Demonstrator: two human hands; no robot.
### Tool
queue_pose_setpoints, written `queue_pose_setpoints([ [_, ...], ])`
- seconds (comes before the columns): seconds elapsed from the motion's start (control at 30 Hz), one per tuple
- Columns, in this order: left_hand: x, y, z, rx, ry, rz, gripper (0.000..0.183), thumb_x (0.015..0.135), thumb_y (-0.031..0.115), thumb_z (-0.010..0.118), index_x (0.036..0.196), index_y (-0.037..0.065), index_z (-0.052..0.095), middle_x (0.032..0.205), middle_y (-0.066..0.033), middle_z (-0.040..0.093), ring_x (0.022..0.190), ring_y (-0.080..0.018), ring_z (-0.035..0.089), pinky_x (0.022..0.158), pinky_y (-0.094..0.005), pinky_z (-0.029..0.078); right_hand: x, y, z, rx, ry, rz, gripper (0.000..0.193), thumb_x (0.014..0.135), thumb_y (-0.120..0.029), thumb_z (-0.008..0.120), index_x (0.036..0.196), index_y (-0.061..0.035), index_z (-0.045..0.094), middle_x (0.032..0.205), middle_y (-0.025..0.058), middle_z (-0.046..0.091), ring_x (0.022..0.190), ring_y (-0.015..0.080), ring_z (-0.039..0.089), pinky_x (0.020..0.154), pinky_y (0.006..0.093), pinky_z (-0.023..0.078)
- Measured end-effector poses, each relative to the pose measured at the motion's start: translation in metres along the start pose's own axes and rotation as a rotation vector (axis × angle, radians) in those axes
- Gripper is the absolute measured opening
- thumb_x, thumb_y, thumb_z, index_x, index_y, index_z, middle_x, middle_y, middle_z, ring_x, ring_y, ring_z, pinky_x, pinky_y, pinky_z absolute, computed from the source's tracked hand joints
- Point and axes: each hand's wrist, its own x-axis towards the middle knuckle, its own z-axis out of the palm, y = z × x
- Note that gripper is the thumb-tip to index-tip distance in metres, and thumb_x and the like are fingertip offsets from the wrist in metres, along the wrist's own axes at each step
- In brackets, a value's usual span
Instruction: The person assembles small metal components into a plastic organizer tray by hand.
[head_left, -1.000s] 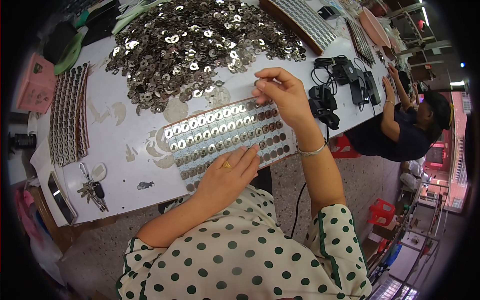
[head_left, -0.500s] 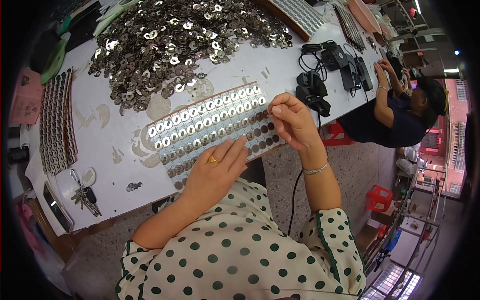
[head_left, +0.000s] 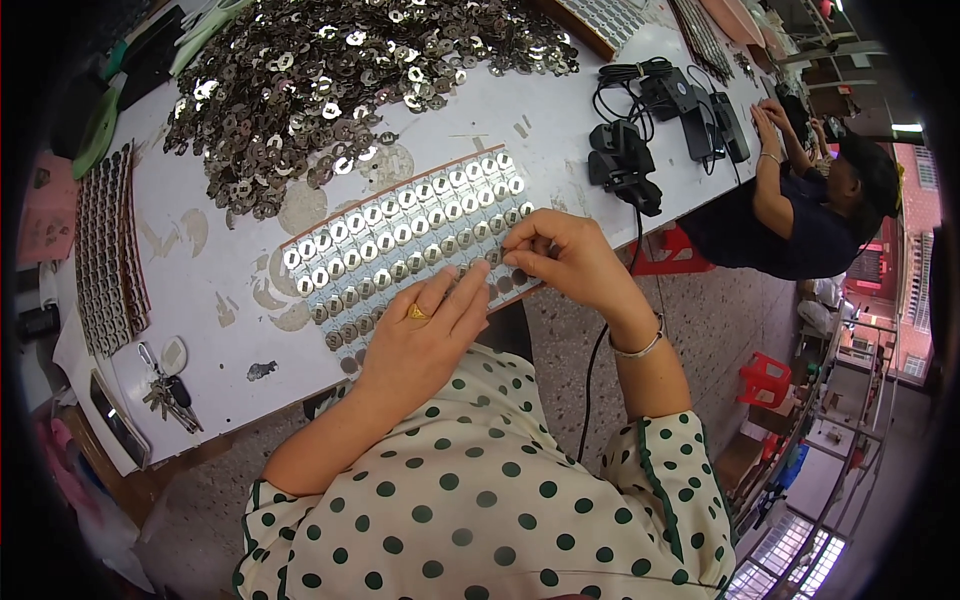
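A board (head_left: 400, 245) set with rows of small round silver metal pieces lies slantwise on the white table in front of me. My left hand (head_left: 425, 320), a gold ring on one finger, rests on its near edge with the fingers stretched out over the lower rows. Over the right end of the same rows, my right hand (head_left: 570, 258) is closed in a pinch, fingertips down at the pieces. Whatever sits between those fingertips is too small to make out. Beyond the board spreads a big heap of loose metal pieces (head_left: 330, 90).
At the left lie more filled boards (head_left: 105, 250), a bunch of keys (head_left: 170, 390) and a phone (head_left: 118, 418). Black devices with cables (head_left: 625, 165) stand at the right. Farther right another person (head_left: 800, 210) sits at the table. A red stool (head_left: 766, 380) stands on the floor.
My right hand has come down and left onto the board's right end, its fingers now pinched there. My left hand stays on the near rows, almost unmoved.
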Motion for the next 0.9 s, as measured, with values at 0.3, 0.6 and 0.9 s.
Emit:
queue_pose_setpoints([
  [0.3, 0.001, 0.001, -0.001, 0.008, -0.005, -0.007, 0.036, 0.090, 0.027, 0.074, 0.120, 0.008, 0.068, 0.146, -0.0025, 0.058, 0.124, -0.0232, 0.057, 0.099, -0.0364, 0.045, -0.007, 0.007, 0.003, 0.015, 0.091, 0.017, 0.022, 0.081, -0.009, 0.083, 0.098, -0.0057, 0.069, 0.075, 0.0021, 0.060, 0.061, 0.0109, 0.055, 0.057, 0.0264, 0.047],
  [0.6, -0.001, -0.001, 0.001, 0.019, 0.002, -0.003, 0.036, 0.090, 0.027, 0.074, 0.120, 0.008, 0.067, 0.148, -0.0032, 0.056, 0.124, -0.0228, 0.057, 0.099, -0.0363, 0.045, 0.068, -0.017, -0.024, -0.316, 0.238, -0.287, 0.021, 0.088, -0.008, 0.073, 0.108, -0.0041, 0.070, 0.090, 0.0097, 0.069, 0.074, 0.0202, 0.065, 0.067, 0.0322, 0.053],
  [0.9, 0.001, 0.000, 0.000, -0.006, 0.013, 0.004, 0.036, 0.091, 0.028, 0.074, 0.121, 0.008, 0.067, 0.148, -0.0036, 0.056, 0.124, -0.0225, 0.056, 0.099, -0.0356, 0.045, 0.168, 0.011, -0.015, -0.551, 0.456, -0.479, 0.024, 0.090, -0.010, 0.068, 0.113, -0.0138, 0.073, 0.108, 0.0071, 0.070, 0.100, 0.0310, 0.062, 0.085, 0.0425, 0.054],
])
